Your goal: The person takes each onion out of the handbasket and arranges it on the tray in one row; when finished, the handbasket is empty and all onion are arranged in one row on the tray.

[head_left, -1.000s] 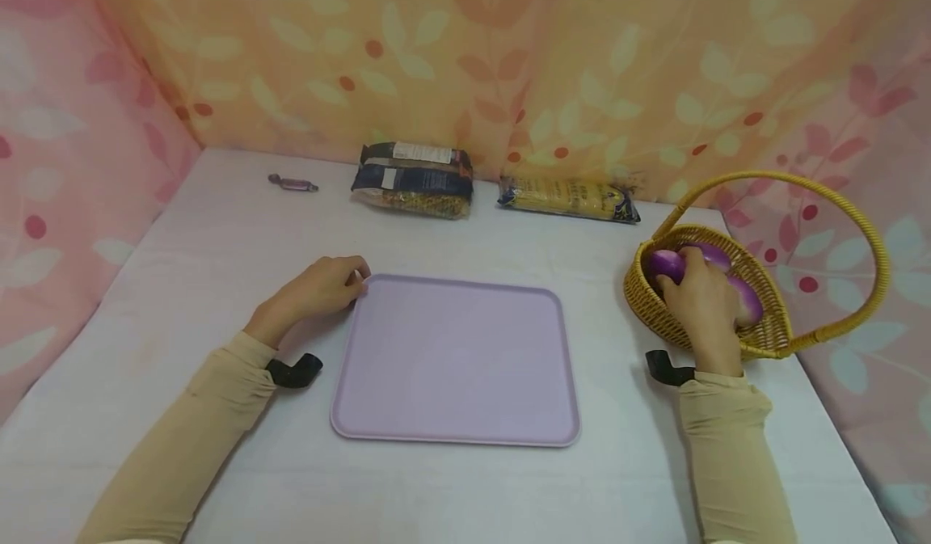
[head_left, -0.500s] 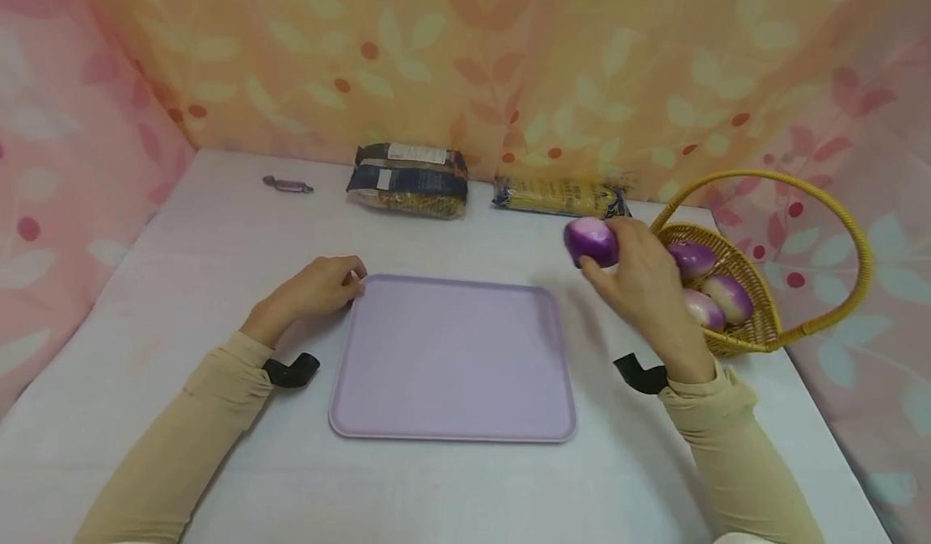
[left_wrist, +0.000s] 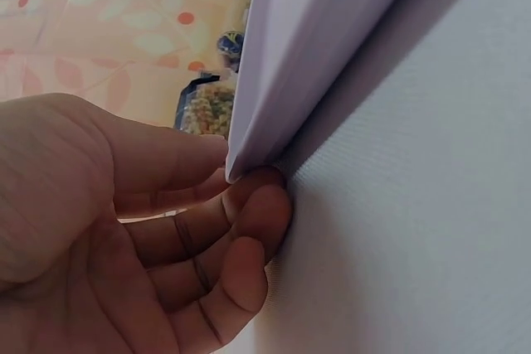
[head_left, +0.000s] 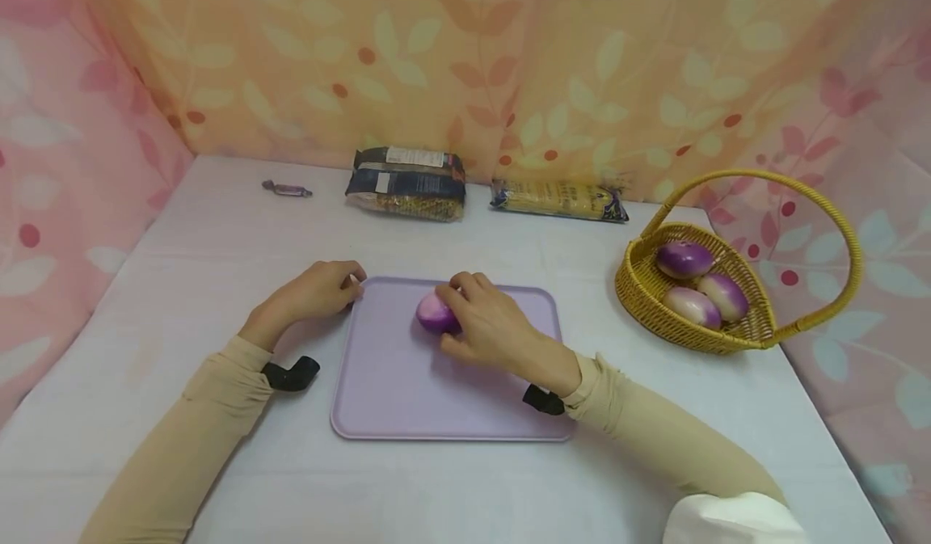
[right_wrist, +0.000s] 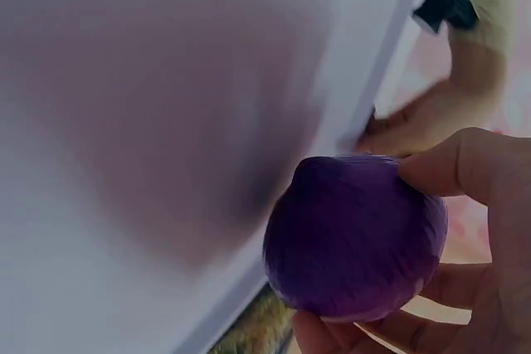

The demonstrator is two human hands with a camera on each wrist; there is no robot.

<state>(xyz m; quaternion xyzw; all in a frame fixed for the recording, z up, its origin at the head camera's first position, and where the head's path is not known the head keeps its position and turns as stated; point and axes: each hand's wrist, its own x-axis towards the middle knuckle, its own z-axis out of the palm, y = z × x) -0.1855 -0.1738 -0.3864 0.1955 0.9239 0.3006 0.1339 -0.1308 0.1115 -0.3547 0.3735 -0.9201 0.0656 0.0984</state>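
A purple-and-white round vegetable [head_left: 435, 314] is held by the right hand [head_left: 490, 326] over the upper middle of the lilac tray [head_left: 407, 398]. In the right wrist view the purple vegetable [right_wrist: 357, 238] sits between thumb and fingers, with a shadow on the tray beside it; whether it touches the tray I cannot tell. The left hand [head_left: 320, 289] is at the tray's far left corner. The left wrist view shows that hand [left_wrist: 141, 221] pinching the tray's rim [left_wrist: 274, 113], thumb on one side and curled fingers on the other.
A yellow wicker basket [head_left: 655, 322] with a tall handle stands at the right, holding three purple-and-white vegetables [head_left: 684, 259]. Along the back lie a wrapped candy [head_left: 287, 190], a dark pasta bag [head_left: 407, 184] and a yellow noodle packet [head_left: 560, 199].
The right hand took one vegetable out of the basket and carried it left over the tray. The left hand has stayed at the tray's corner.
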